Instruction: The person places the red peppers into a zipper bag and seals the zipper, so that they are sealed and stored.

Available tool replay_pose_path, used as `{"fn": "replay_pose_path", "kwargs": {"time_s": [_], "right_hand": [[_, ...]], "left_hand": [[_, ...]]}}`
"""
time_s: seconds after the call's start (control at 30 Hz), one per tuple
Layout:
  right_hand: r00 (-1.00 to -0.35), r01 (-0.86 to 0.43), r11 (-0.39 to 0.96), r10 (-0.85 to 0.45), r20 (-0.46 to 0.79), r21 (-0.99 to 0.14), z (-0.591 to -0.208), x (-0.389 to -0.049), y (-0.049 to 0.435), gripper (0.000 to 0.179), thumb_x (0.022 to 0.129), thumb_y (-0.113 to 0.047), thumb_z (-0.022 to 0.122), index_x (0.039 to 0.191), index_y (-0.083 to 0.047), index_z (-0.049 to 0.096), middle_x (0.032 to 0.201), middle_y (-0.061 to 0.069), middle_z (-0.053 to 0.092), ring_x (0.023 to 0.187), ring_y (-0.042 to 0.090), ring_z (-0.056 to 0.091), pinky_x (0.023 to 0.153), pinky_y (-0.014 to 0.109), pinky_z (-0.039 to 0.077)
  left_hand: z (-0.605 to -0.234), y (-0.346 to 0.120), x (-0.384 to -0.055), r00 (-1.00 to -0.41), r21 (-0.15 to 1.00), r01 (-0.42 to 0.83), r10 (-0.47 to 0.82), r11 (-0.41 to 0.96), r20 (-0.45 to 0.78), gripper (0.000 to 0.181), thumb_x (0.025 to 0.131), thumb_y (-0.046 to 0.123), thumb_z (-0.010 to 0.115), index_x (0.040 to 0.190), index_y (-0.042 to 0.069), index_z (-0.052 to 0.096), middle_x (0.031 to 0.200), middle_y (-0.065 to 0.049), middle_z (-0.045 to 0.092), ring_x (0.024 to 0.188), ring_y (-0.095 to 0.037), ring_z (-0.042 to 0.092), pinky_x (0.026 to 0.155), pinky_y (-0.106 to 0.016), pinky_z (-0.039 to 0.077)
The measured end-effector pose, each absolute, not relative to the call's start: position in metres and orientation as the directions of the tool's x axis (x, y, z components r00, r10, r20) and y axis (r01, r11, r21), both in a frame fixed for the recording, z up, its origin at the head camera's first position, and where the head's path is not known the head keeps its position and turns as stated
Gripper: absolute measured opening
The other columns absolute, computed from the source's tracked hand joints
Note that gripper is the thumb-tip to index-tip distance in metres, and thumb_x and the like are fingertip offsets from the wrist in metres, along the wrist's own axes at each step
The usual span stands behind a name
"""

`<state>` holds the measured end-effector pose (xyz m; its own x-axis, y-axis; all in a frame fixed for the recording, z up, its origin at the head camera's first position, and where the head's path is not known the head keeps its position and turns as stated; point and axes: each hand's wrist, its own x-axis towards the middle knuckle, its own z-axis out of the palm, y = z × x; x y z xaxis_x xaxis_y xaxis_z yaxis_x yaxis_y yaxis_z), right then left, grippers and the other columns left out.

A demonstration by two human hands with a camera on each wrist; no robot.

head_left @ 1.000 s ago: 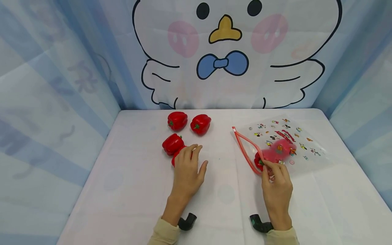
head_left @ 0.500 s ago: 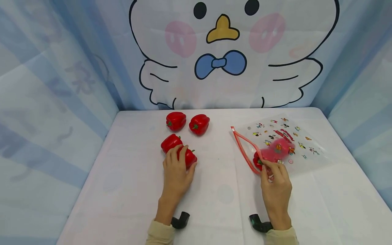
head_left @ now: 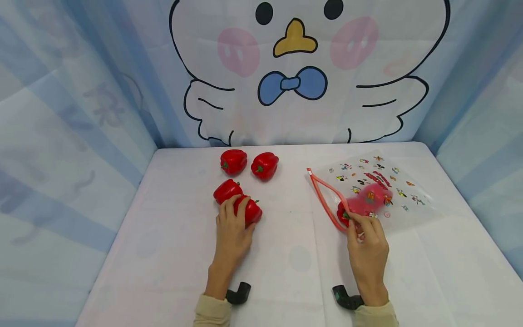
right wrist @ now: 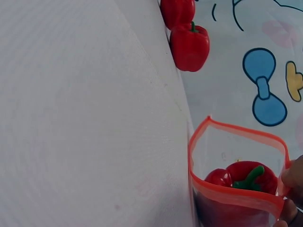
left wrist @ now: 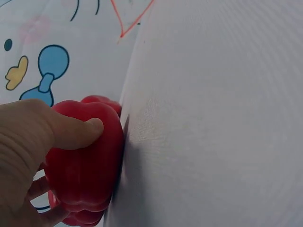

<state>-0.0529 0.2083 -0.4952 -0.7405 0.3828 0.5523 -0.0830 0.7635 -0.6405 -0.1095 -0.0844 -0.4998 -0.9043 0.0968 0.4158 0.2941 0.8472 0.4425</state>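
Observation:
My left hand (head_left: 232, 234) grips a red bell pepper (head_left: 252, 212), thumb on its near side; the left wrist view shows the thumb across the same pepper (left wrist: 85, 165). A second bell pepper (head_left: 227, 191) lies right against it, behind the fingers. With thumb and fingers my right hand (head_left: 369, 254) pinches the orange-red rim of a clear printed zip bag (head_left: 377, 170). The bag's mouth stands apart in the right wrist view, and a bell pepper (right wrist: 251, 177) with a green stem shows inside. More red shows through the film behind it.
Two more bell peppers, one left (head_left: 234, 162) and one right (head_left: 264, 166), lie near the back edge of the white table (head_left: 286, 272). A curtain with a cartoon bird (head_left: 292, 113) hangs behind the table, with blue curtains at both sides.
The left hand has moved left and closed its fingers around the nearest pepper, which its fingers mostly covered before. The right hand stays at the bag's rim.

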Motion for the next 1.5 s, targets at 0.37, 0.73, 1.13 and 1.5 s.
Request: {"fn": "replay_pose_path", "kwargs": {"time_s": [0.37,0.73,1.13,1.5], "right_hand": [[-0.738,-0.079,0.765,0.387,0.553,-0.640,-0.492,-0.052,0.208,0.028,0.089,0.004,0.078,0.116,-0.001,0.076,0.107,0.017,0.068,0.085,0.017,0.055,0.074,0.000,0.035],[-0.742,-0.090,0.757,0.382,0.551,-0.647,-0.495,-0.052,0.208,0.029,0.089,0.003,0.077,0.118,-0.003,0.076,0.108,0.016,0.068,0.086,0.015,0.053,0.074,0.002,0.036],[-0.742,-0.082,0.754,0.390,0.545,-0.652,-0.498,-0.050,0.207,0.029,0.089,0.004,0.078,0.117,-0.003,0.076,0.108,0.015,0.068,0.086,0.014,0.052,0.074,0.001,0.036],[-0.738,-0.091,0.762,0.380,0.557,-0.641,-0.495,-0.052,0.208,0.028,0.089,0.004,0.078,0.116,-0.002,0.076,0.105,0.016,0.067,0.084,0.016,0.053,0.073,0.002,0.035]], "left_hand": [[-0.500,-0.085,-0.110,-0.882,0.481,0.341,0.097,0.808,0.461,0.081,0.072,0.012,0.096,0.143,0.017,0.057,0.150,-0.010,0.050,0.142,-0.031,0.042,0.107,-0.056,0.052],[-0.487,-0.079,-0.113,-0.925,0.739,0.319,0.023,0.594,0.380,0.075,0.079,0.014,0.092,0.145,0.020,0.057,0.150,-0.005,0.049,0.144,-0.027,0.042,0.103,-0.052,0.058],[-0.473,-0.063,-0.129,-0.992,0.964,0.127,0.011,0.232,0.128,0.070,0.085,0.023,0.088,0.147,0.029,0.057,0.146,0.000,0.058,0.136,-0.024,0.051,0.105,-0.051,0.055],[-0.474,-0.035,-0.143,-0.993,0.989,0.048,0.113,0.140,0.032,0.066,0.089,0.026,0.084,0.148,0.021,0.056,0.146,-0.002,0.060,0.135,-0.026,0.053,0.103,-0.047,0.058]]}}
